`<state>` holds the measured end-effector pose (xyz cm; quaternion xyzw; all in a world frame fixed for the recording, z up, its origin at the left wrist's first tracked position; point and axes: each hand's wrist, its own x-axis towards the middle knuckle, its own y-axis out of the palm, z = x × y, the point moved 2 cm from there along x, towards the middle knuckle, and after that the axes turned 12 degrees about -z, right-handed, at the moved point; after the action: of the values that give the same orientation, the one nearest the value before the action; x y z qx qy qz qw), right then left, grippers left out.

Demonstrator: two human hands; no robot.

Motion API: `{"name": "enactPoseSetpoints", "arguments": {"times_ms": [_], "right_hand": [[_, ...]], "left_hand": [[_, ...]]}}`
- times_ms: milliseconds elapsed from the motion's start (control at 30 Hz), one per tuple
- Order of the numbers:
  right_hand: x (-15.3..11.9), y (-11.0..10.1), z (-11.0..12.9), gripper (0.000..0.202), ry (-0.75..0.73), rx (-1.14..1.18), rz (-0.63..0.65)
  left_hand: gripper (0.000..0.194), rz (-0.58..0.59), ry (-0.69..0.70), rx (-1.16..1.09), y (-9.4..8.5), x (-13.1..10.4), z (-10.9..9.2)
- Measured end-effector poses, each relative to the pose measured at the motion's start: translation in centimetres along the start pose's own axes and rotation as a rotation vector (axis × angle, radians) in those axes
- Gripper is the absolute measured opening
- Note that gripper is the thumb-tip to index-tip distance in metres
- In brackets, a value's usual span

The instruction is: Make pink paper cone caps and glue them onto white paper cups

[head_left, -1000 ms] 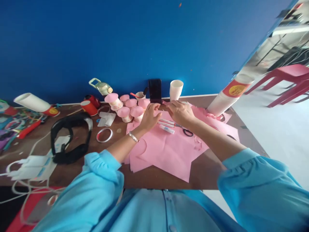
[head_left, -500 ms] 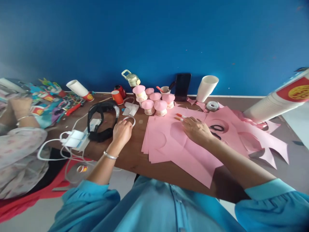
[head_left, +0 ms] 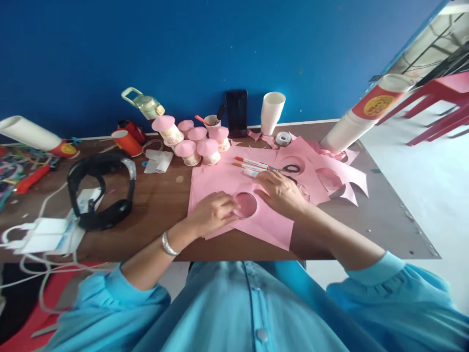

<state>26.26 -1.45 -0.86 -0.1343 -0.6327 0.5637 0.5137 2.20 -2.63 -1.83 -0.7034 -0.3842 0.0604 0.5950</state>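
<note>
My left hand (head_left: 217, 210) pinches the near-left edge of a thin round ring (head_left: 256, 206), which lies on a sheet of pink paper (head_left: 271, 230); the paper shows through its middle. Flat on the same paper rests my right hand (head_left: 281, 191), fingers stretched out and holding nothing visible. Just beyond its fingertips lies a small white piece (head_left: 250, 172) with a blue mark. Farther up are a red-capped marker (head_left: 251, 162), an orange-capped marker (head_left: 246, 167) and black-handled scissors (head_left: 291, 168), partly hidden by that hand.
Small cups with pink cone tops (head_left: 188, 152) stand behind the paper. A phone (head_left: 236, 113), a stack of white cups (head_left: 273, 113) and a tape roll (head_left: 283, 139) are farther back. Cut pink scraps (head_left: 340, 168) lie right. A black headset (head_left: 102, 190) and white cables (head_left: 46, 269) lie left.
My left hand has brought the ring from the bare table rightward onto the pink paper. My right hand has moved back from the markers towards me. The view has turned right.
</note>
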Motion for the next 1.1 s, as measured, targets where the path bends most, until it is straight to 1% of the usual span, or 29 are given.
{"name": "enactPoseSetpoints", "arguments": {"times_ms": [33,67,100,133,200,233,300,433,500,533,633,733,833,900,1000,1100], "right_hand": [[-1.1,-0.5,1.2,0.021,-0.064,0.025,0.017],[-2.3,-1.0,2.6,0.021,-0.138,0.04,0.036],[-3.5,-1.4,3.9,0.024,-0.212,0.037,0.075],[-4.7,-1.8,5.1,0.025,-0.284,0.006,0.093],[-6.7,-2.2,6.9,0.016,-0.367,-0.113,0.128],[-7.4,-2.2,7.4,0.016,-0.386,-0.171,0.129],[-8.2,-2.2,7.7,0.024,-0.399,-0.272,0.148],[-8.7,-2.3,6.5,0.031,-0.337,-0.338,0.155],[-8.7,-2.6,6.2,0.032,-0.311,-0.34,0.163],[-8.7,-2.8,6.2,0.031,-0.302,-0.342,0.169],[-8.6,-3.0,7.3,0.03,-0.331,-0.345,0.184],[-8.3,-2.4,8.9,0.029,-0.386,-0.356,0.199],[-8.0,-1.4,9.5,0.026,-0.364,-0.375,0.193],[-8.1,-1.2,9.3,0.025,-0.343,-0.382,0.166],[-8.5,-1.6,8.6,0.024,-0.334,-0.379,0.139],[-9.0,-2.4,8.1,0.023,-0.313,-0.358,0.148]], "left_hand": [[0.022,-0.042,-0.074,-0.016,-0.6,0.0,1.2],[0.024,-0.074,-0.151,0.015,-1.2,0.0,2.6],[0.023,-0.122,-0.228,0.073,-1.8,0.1,3.9],[0.025,-0.143,-0.302,0.141,-2.2,0.1,5.1],[0.03,-0.095,-0.399,0.234,-2.3,-0.1,7.0],[0.03,-0.065,-0.419,0.266,-2.2,-0.2,7.5],[0.026,-0.035,-0.417,0.317,-1.9,-0.8,7.7],[0.014,-0.047,-0.421,0.363,-1.7,-2.4,6.5],[0.014,-0.045,-0.463,0.34,-1.9,-2.9,6.2],[0.017,-0.05,-0.493,0.329,-2.0,-2.9,6.3],[0.034,-0.065,-0.598,0.303,-2.1,-1.6,6.9],[0.044,-0.044,-0.702,0.281,-1.9,1.0,7.5],[0.043,0.023,-0.82,0.278,-1.7,3.2,7.9],[0.041,0.055,-0.853,0.251,-1.6,3.8,8.2],[0.034,0.046,-0.855,0.186,-1.3,3.8,8.8],[0.026,0.018,-0.86,0.096,-0.9,3.4,9.1]]}}
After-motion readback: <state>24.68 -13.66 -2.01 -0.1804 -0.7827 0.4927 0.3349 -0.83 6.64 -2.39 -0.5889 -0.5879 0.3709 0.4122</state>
